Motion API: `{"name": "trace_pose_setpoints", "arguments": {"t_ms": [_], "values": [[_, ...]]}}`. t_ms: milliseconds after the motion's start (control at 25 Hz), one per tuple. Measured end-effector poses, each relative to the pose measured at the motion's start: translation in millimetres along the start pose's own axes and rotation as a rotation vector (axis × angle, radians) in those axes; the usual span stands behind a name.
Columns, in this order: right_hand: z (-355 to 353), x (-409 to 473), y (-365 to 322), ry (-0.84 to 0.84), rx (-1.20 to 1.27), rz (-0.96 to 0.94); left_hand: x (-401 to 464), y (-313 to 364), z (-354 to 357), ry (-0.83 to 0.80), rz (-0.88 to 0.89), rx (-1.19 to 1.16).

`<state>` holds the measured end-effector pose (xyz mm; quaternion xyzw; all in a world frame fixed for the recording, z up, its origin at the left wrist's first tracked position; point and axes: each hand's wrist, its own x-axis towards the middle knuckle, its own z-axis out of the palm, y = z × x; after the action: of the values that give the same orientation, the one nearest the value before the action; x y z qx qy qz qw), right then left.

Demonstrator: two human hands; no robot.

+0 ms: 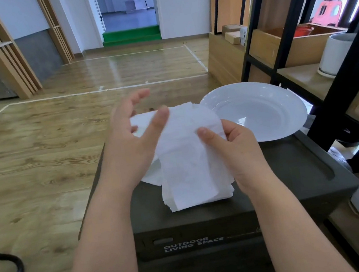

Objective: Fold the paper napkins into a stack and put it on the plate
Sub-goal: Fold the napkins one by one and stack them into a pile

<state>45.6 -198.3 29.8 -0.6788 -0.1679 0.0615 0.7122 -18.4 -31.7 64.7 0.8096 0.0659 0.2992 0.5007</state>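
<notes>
White paper napkins [190, 157] are bunched up in the middle of the shot, held up over a dark grey box [294, 172] that has "OUTDOOR LIVING SPACE" printed on its near side. The right hand [238, 148] grips the bundle from the right, thumb pressed on the front and the other fingers tucked behind the paper. The left hand [135, 137] is spread out pretty wide, fingers mostly straight, with the thumb just touching the top left edge of the napkins. More napkin sheets [142, 122] lie flat on the box behind that hand. The lower ends of the held bundle hang down and look a bit uneven. A white plate [287, 125] sits on the far right part of the box, just beside the napkins. Black shelving [310, 25] stands to the right and there's wood flooring [36, 144] on the left.
</notes>
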Motion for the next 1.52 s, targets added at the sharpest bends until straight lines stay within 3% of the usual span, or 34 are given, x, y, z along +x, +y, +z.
{"name": "trace_pose_setpoints", "arguments": {"t_ms": [120, 240, 520, 640, 760, 920, 1040, 1240, 1520], "values": [[2, 1, 0, 0.04, 0.044, 0.004, -4, -1, 2, -0.168, 0.193, 0.224], [2, 1, 0, 0.061, 0.036, -0.012, -3, -7, 8, -0.177, 0.246, 0.385], [-3, 4, 3, 0.084, 0.024, -0.028, -2, -10, 8, -0.084, 0.213, 0.314], [-12, 3, 0, -0.021, -0.221, -0.096, -2, -6, 2, -0.137, 0.19, 0.323], [-15, 1, 0, -0.06, -0.214, -0.103, -2, -4, 2, -0.231, 0.093, 0.213], [-11, 2, 1, -0.072, -0.105, -0.034, 0, -16, 14, -0.155, -0.193, 0.022], [-3, 7, 10, 0.03, -0.194, 0.066, -3, -34, 27, -0.09, -0.384, -0.035], [2, 8, 32, 0.079, -0.759, 0.171, -12, -62, 38, -0.018, -0.45, 0.247], [-1, 8, 38, 0.113, -0.891, 0.205, -14, -74, 43, -0.029, -0.395, 0.47]]}}
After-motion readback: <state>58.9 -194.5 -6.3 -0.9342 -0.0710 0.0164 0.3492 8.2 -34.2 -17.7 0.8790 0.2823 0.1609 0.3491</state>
